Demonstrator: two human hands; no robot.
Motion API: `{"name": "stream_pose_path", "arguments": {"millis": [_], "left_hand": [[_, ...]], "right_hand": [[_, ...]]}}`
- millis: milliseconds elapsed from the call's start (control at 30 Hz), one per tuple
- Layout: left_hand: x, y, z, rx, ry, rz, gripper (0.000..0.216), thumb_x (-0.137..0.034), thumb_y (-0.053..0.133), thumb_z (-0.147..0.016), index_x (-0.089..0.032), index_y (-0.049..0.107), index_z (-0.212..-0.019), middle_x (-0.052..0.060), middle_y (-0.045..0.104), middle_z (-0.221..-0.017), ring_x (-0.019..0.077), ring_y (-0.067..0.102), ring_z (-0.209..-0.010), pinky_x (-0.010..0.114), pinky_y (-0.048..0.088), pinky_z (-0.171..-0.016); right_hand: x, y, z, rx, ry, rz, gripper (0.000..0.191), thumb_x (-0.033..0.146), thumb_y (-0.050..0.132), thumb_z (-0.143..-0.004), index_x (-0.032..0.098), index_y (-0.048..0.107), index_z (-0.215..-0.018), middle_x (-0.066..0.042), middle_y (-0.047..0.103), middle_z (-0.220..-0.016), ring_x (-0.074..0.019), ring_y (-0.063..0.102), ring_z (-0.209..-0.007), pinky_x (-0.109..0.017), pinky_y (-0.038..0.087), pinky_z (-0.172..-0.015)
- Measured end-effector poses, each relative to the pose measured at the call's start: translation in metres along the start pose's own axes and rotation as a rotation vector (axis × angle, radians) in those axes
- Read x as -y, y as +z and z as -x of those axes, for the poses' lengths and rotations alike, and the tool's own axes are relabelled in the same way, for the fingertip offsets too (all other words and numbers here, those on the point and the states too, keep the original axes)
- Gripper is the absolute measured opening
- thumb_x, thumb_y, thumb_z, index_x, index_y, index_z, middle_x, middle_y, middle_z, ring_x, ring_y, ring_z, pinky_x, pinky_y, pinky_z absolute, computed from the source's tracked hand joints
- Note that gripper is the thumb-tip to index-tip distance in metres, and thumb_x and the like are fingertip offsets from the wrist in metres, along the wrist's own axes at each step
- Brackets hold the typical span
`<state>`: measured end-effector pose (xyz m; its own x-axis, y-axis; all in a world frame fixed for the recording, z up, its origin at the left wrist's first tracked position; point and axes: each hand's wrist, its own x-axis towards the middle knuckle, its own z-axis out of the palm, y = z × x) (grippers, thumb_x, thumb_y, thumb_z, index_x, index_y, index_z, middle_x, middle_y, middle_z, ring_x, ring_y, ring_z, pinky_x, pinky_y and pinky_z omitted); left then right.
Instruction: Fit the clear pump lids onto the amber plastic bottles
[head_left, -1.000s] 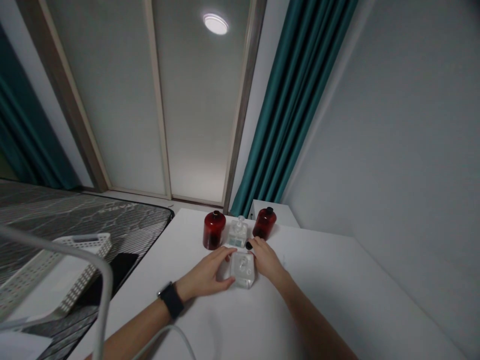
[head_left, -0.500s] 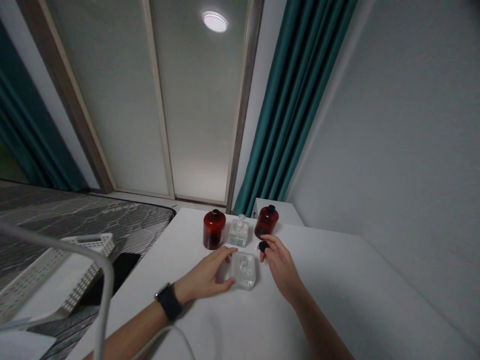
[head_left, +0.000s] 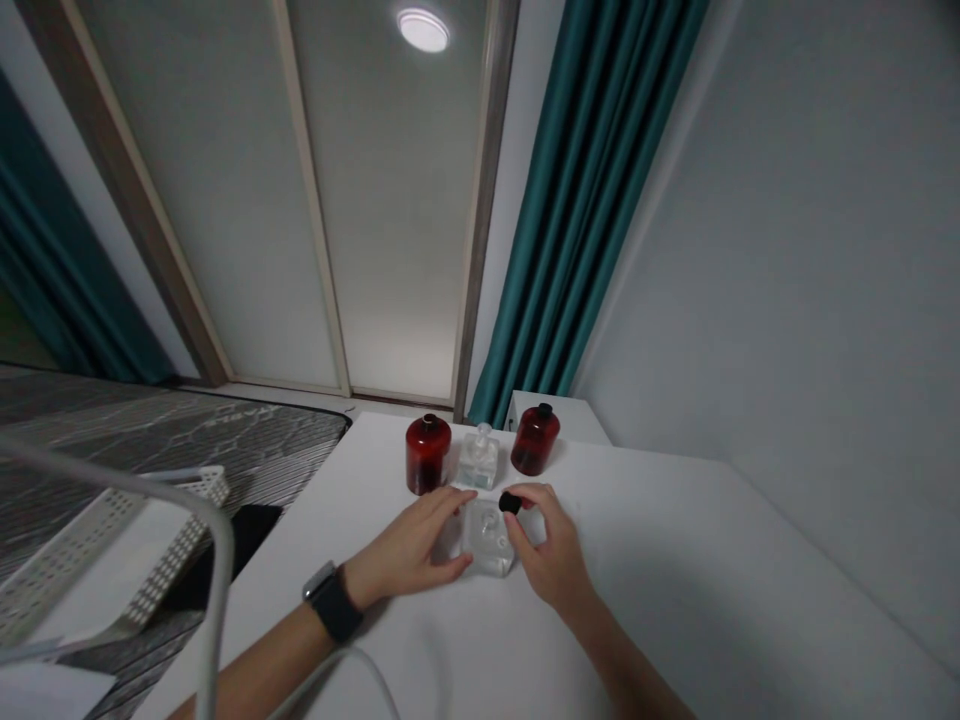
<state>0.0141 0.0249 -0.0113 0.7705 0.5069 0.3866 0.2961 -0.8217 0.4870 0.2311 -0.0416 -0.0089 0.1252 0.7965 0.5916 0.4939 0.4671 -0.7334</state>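
A square clear glass bottle (head_left: 489, 540) without a cap stands near the middle of the white table. My left hand (head_left: 424, 540), wearing a dark watch, curves around its left side, with thumb and fingertips at its left corners. Between the thumb and fingers of my right hand (head_left: 551, 545) is a small black cap (head_left: 510, 503), held just above the bottle's right rear side. Behind stand a second clear bottle (head_left: 478, 460) with a clear stopper, an open-necked dark red bottle (head_left: 428, 455) on the left, and another dark red bottle (head_left: 535, 440) with a black cap on the right.
A pale cable (head_left: 223, 560) arches across the left foreground. On the patterned floor at the left lies a white perforated basket (head_left: 176, 540). Behind the white table (head_left: 675, 600) are a low white cabinet (head_left: 574, 420) and a green curtain (head_left: 570, 230).
My right hand has carried the black cap left, from beside the clear bottle to close over its right rear side. My left hand stays around the bottle.
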Motion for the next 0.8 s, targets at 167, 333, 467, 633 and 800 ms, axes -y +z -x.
{"name": "stream_pose_path", "arguments": {"millis": [167,333,467,633,800], "left_hand": [[-0.007,-0.009,-0.001,-0.067,0.057,-0.05,0.052,-0.026,0.061,-0.084,-0.018,0.045,-0.134,0.014,0.057,-0.127,0.0288,0.055,-0.114,0.046,0.047,-0.101],[-0.014,-0.01,-0.003,-0.116,0.121,-0.063,0.038,-0.02,0.058,-0.085,-0.017,0.054,-0.123,0.012,0.063,-0.117,0.0263,0.056,-0.108,0.043,0.047,-0.097],[-0.016,-0.008,-0.004,-0.094,0.128,-0.039,0.034,-0.019,0.057,-0.086,-0.017,0.055,-0.119,0.01,0.065,-0.114,0.0252,0.057,-0.105,0.042,0.047,-0.095],[-0.014,-0.007,-0.003,-0.077,0.095,-0.029,0.036,-0.021,0.058,-0.086,-0.017,0.054,-0.122,0.012,0.064,-0.114,0.026,0.057,-0.104,0.043,0.047,-0.094],[-0.013,-0.006,-0.002,-0.068,0.116,-0.023,0.046,-0.02,0.057,-0.088,-0.02,0.049,-0.133,0.012,0.061,-0.12,0.0257,0.055,-0.107,0.042,0.047,-0.095]], "right_hand": [[0.002,0.013,0.007,-0.012,-0.053,-0.018,0.013,0.015,0.061,-0.086,0.025,0.06,-0.094,-0.006,0.068,-0.101,-0.0222,0.063,-0.099,-0.038,0.05,-0.089],[-0.004,0.016,0.009,0.0,-0.041,-0.017,0.012,0.014,0.063,-0.084,0.024,0.061,-0.091,-0.005,0.067,-0.099,-0.0214,0.064,-0.096,-0.038,0.051,-0.089],[-0.005,0.016,0.01,0.021,-0.044,-0.021,0.015,0.012,0.063,-0.083,0.024,0.06,-0.092,-0.005,0.066,-0.098,-0.0209,0.064,-0.096,-0.037,0.051,-0.088],[-0.005,0.016,0.01,0.047,-0.048,-0.028,0.015,0.012,0.062,-0.084,0.024,0.06,-0.092,-0.004,0.065,-0.098,-0.0206,0.065,-0.096,-0.037,0.051,-0.088],[-0.007,0.01,0.006,0.12,-0.038,-0.069,0.017,0.011,0.062,-0.083,0.024,0.059,-0.093,-0.005,0.066,-0.1,-0.0209,0.065,-0.099,-0.038,0.051,-0.089]]}}
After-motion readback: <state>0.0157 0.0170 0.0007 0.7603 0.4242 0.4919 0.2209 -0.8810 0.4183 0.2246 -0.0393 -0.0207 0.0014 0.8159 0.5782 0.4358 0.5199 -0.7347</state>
